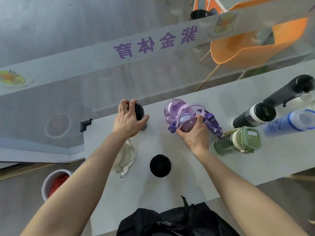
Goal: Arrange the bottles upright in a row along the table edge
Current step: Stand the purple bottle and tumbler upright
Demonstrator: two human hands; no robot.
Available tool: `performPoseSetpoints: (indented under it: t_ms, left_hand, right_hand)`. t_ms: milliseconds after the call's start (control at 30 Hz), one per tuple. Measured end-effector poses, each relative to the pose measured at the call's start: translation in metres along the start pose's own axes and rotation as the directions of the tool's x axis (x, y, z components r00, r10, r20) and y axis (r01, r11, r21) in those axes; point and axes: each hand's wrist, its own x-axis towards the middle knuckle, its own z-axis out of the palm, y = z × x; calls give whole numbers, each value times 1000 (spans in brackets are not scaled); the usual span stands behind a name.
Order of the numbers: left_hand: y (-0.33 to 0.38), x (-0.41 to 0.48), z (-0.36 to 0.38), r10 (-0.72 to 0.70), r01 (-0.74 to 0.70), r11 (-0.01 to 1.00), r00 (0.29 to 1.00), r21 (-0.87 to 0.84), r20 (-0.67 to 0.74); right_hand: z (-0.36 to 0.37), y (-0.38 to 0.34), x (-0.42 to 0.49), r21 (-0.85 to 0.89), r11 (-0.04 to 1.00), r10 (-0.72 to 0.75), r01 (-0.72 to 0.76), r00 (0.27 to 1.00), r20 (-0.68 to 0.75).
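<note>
Both hands are busy at the far edge of the counter (196, 176): the left hand (127, 122) is closed around the black cap of a dark bottle (139, 111) standing near the far left corner, and the right hand (192, 133) grips the purple bottle (177, 113) with its strap. I judge the purple bottle tilted, its lid end pointing away from the person, so it must be turned upright just beside the dark one. Other bottles, green (238, 141), blue (289, 122) and black (160, 166), wait nearer the right hand.
</note>
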Motion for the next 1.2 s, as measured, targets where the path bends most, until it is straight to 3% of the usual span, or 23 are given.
performPoseSetpoints:
  t_ms: [133, 233, 433, 567, 700, 800, 933, 1033, 1200]
  left_hand:
    - [-3, 3, -1, 15, -15, 1000, 1000, -15, 10]
    - [0, 3, -3, 18, -18, 1000, 1000, -11, 12]
    - [1, 4, -5, 31, -31, 1000, 999, 4, 12]
    - [2, 2, -12, 42, -44, 998, 998, 55, 47]
    - [17, -6, -31, 195, -177, 963, 978, 202, -73]
    - [45, -16, -50, 328, -304, 928, 941, 215, -84]
    - [94, -33, -68, 438, -425, 876, 899, 230, -5]
    - [133, -41, -73, 526, -546, 798, 838, 256, 147]
    - [214, -54, -58, 545, -611, 737, 790, 289, 280]
  right_hand:
    - [-23, -20, -8, -166, 976, -151, 140, 987, -58]
    - [-20, -36, -7, -273, 936, -234, 222, 972, -13]
    - [-14, -27, -12, -280, 925, -266, 256, 964, 1]
    - [-26, -33, -13, -237, 949, -201, 209, 978, 57]
    - [-53, -37, -18, -290, 933, -183, 213, 975, 128]
    - [-77, -38, -22, -327, 915, -188, 239, 966, 181]
    - [-120, -43, -28, -329, 897, -254, 296, 953, 164]
    - [-162, -38, -31, -289, 901, -296, 324, 945, 138]
    - [-239, 5, -23, -287, 903, -310, 321, 947, 85]
